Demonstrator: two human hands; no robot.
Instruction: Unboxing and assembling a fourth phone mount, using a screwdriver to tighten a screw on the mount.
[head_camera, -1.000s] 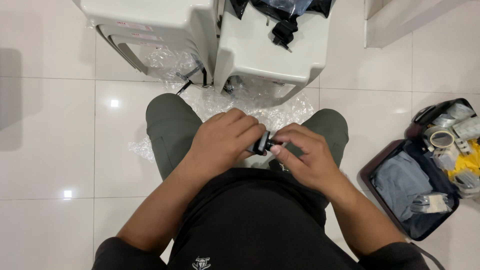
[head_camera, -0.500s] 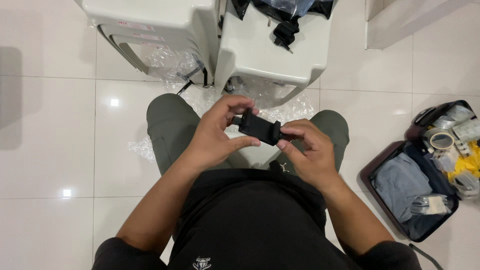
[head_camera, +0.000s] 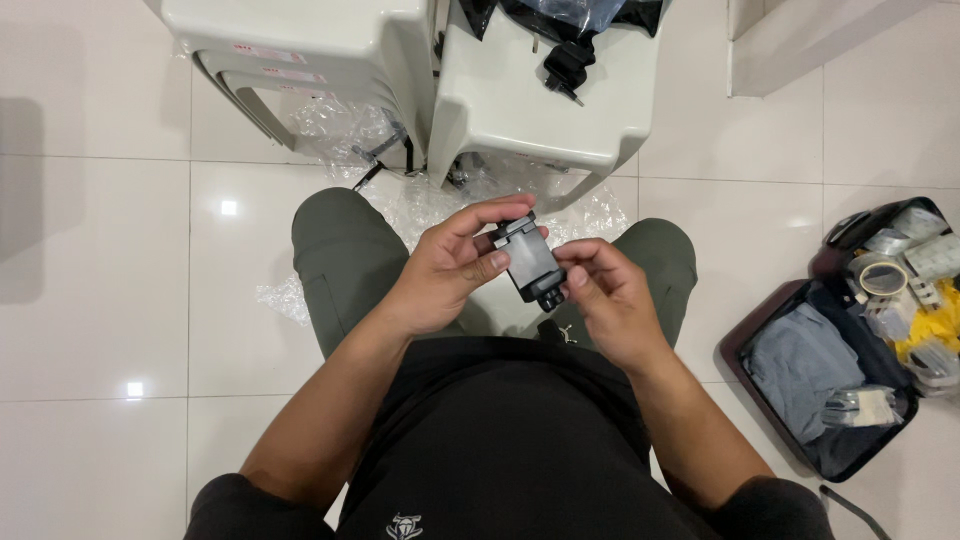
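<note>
A seated person in olive trousers and a black shirt holds a small black clamp-like device (head_camera: 528, 262) over the lap, seen from a head-worn camera looking straight down. The left hand (head_camera: 450, 270) wraps the device from the side, thumb pressed on its face and fingers curled over its top end; the right hand (head_camera: 605, 295) pinches its lower end between thumb and fingertips, so both hands are closed on the same piece. The device sits tilted, its top end leaning toward the left hand, above the gap between the knees. On the white tiled floor (head_camera: 100, 250) just beyond the knees lies crumpled clear plastic wrap (head_camera: 430, 205), partly under two white plastic stools (head_camera: 530, 110). A black part (head_camera: 566, 65) rests on the nearer stool's seat. Well apart, at the person's right, an open dark case (head_camera: 850, 370) lies on the floor, packed with grey cloth, a roll of tape (head_camera: 880, 273) and small bagged items
</note>
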